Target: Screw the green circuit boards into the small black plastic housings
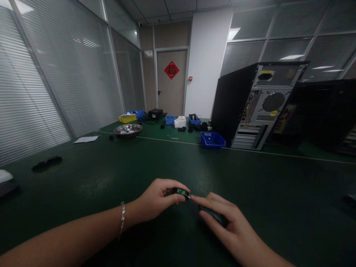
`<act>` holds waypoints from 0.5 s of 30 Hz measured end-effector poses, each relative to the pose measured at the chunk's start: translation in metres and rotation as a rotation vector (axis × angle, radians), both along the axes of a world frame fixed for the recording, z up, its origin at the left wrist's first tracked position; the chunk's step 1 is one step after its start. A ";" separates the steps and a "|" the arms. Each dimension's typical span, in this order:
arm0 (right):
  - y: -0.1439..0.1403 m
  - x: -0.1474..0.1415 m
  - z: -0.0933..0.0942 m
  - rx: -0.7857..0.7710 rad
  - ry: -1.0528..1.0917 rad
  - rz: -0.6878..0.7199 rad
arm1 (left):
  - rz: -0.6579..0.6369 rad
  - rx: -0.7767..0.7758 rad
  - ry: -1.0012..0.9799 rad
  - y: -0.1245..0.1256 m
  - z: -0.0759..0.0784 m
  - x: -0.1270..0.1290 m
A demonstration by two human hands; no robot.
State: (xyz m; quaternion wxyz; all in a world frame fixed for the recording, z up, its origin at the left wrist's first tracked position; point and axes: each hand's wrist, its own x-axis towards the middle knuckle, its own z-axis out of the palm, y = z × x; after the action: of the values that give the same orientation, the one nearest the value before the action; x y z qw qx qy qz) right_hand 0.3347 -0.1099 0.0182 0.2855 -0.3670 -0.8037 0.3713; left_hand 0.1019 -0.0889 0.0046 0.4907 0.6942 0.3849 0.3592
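Between the thumb and fingers of my left hand (pixel 158 198) is a small black part with a green circuit board (pixel 182 191) facing up. My right hand (pixel 226 218) is closed around the dark handle of a screwdriver (pixel 213 215), its index finger stretched along the thin metal shaft. The shaft's tip meets the near right end of the board part, close to my left fingertips; the exact contact point is too small to make out. Both hands are just above the green table (pixel 167 159).
A blue bin (pixel 213 140) stands beside a black computer tower (pixel 244 104) on the right. Farther back are a metal bowl (pixel 128 130), a yellow tray (pixel 127 118) and a white housing (pixel 180 122). At left lie a paper sheet (pixel 86 139) and dark pieces (pixel 46 164).
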 end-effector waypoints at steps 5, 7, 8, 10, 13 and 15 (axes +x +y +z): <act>0.001 0.001 0.001 -0.019 0.006 0.009 | -0.021 -0.058 -0.032 0.000 0.000 0.000; 0.000 0.001 0.000 -0.016 0.014 0.010 | -0.024 -0.092 -0.061 0.000 0.001 0.001; 0.000 0.002 0.000 -0.011 0.019 0.009 | -0.028 -0.107 -0.073 -0.001 0.003 0.001; 0.000 0.002 -0.002 -0.003 0.029 0.014 | -0.043 -0.133 -0.088 -0.001 0.005 0.002; -0.001 0.003 -0.003 -0.001 0.035 0.002 | -0.075 -0.173 -0.105 -0.002 0.008 0.003; -0.002 0.004 -0.002 0.003 0.032 -0.008 | -0.090 -0.193 -0.129 -0.002 0.008 0.003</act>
State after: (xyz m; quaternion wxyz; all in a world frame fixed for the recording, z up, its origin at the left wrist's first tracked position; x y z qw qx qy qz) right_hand 0.3385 -0.1118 0.0162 0.3004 -0.3639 -0.7980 0.3750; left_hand 0.1048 -0.0911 0.0125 0.5948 0.6357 0.3537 0.3421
